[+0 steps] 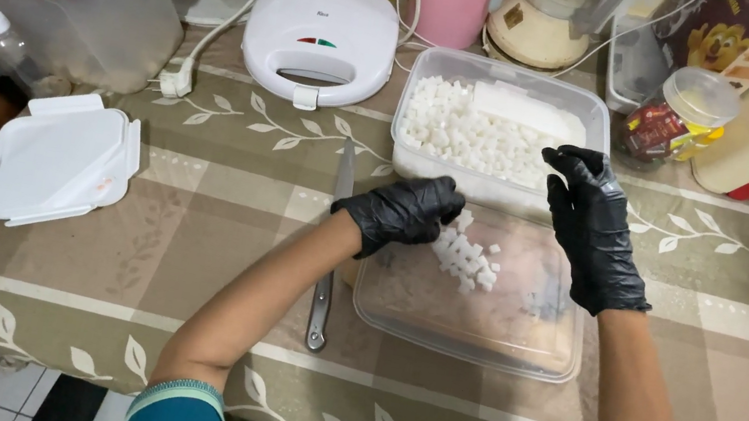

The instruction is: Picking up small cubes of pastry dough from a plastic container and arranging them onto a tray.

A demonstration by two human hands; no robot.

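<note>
White cubes (466, 254) under left grip (403, 210)

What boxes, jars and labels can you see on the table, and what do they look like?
Clear tub: behind the hands, rectangular, full of white cubes.
Flat clear lid: under both gloved hands, a few white cubes on it.
White lid: far left, square with clips.
Jar: back right, clear, with a red and yellow label.

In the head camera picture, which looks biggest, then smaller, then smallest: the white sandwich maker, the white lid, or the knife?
1. White lid and white sandwich maker: look about alike; the lid lies nearer the camera, so unsure.
2. Knife: long but thin, smallest.
</note>
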